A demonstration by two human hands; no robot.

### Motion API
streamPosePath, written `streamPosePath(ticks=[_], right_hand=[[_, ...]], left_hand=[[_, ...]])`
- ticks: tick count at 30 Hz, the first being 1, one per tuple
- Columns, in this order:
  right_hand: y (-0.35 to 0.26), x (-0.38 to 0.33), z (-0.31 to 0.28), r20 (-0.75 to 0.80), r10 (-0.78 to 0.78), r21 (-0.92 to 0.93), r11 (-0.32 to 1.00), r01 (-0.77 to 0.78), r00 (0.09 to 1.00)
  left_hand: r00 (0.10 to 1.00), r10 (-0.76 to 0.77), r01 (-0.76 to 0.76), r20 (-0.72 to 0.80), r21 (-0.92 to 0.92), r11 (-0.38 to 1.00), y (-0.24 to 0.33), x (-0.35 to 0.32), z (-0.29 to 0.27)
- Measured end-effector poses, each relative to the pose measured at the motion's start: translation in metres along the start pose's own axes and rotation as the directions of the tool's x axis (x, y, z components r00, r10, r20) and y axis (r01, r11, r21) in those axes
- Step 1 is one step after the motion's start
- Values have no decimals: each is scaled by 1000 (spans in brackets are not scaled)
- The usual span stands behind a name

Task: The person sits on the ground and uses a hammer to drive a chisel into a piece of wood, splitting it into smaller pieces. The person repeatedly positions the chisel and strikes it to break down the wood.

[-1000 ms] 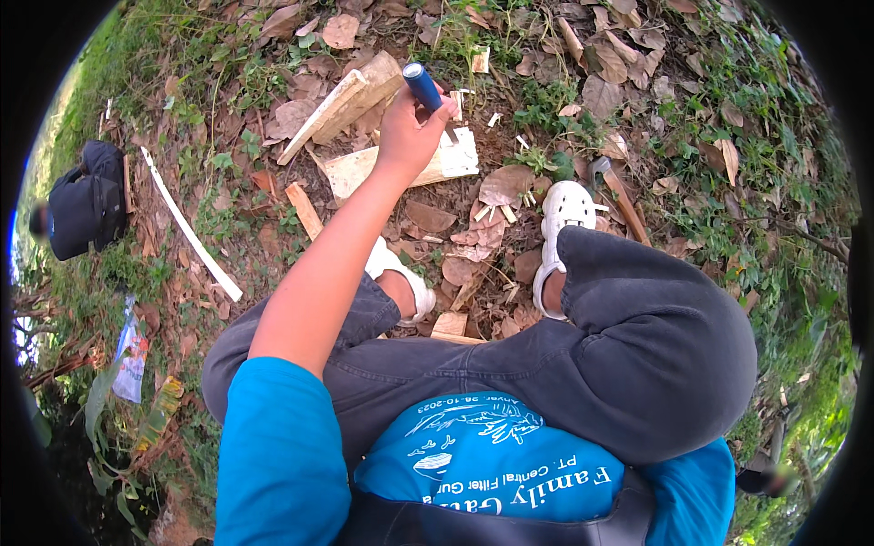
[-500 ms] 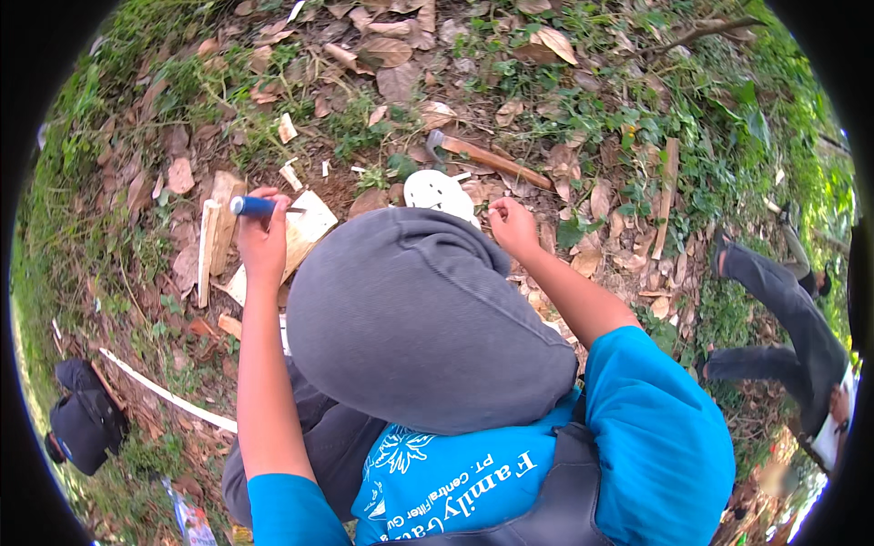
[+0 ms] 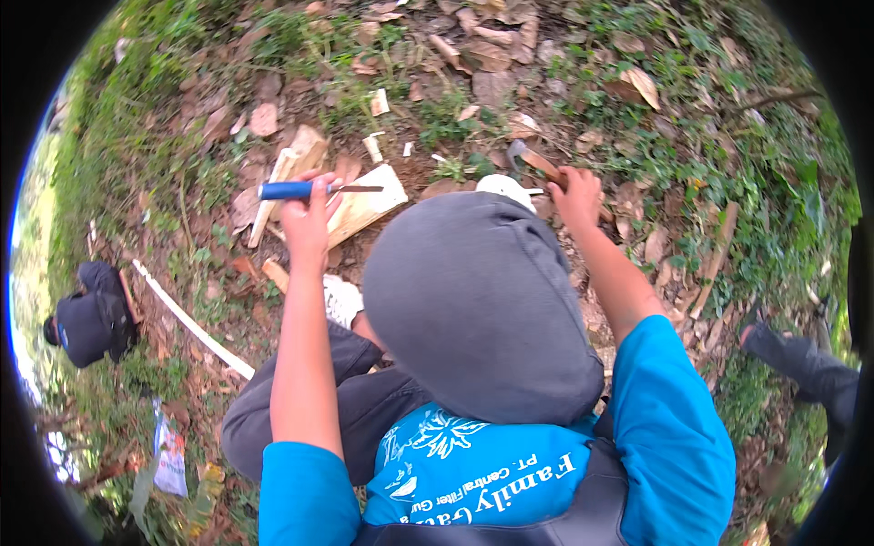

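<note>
1 plastic bag (image 3: pixel 170 460), contents unclear; we've 1 blue-handled chisel (image 3: pixel 287 190) in left grip (image 3: pixel 308 214), 1 wood-handled tool (image 3: pixel 539 164) in right grip (image 3: pixel 581 196)

Dry brown leaves (image 3: pixel 642 86) lie scattered among low green plants (image 3: pixel 724 168), with a thin branch (image 3: pixel 778 98) toward the upper right. On the left, a long pale strip (image 3: pixel 189 318) runs beside a black shape (image 3: pixel 89 314), bag or person, hard to tell, with a printed plastic packet (image 3: pixel 170 455) nearer the lower edge. At the right, a narrow wooden slat (image 3: pixel 717 259) lies near another person's dark trouser leg (image 3: pixel 790 357).
</note>
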State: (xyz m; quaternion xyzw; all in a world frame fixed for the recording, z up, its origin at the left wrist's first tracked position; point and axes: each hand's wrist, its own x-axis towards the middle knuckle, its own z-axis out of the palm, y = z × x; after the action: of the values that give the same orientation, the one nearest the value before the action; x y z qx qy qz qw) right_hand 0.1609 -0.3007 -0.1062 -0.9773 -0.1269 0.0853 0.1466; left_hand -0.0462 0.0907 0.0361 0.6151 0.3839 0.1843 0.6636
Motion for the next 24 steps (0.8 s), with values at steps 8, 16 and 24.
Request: streamPosePath(ticks=[8,16,24], right_hand=[[42,9,3,197,-39,13,999,38,980],[-89,34,-175,199,-185,712,703,-12,962],[-252,-34,-382,-4,-575,850,429,305,818]], left_hand=[[992,61,-114,-111,-573,811,95,12,-11],[932,362,-262,-34,-753,604,182,-14,-9],[816,572,-419,-90,-773,477,260,-79,-1]])
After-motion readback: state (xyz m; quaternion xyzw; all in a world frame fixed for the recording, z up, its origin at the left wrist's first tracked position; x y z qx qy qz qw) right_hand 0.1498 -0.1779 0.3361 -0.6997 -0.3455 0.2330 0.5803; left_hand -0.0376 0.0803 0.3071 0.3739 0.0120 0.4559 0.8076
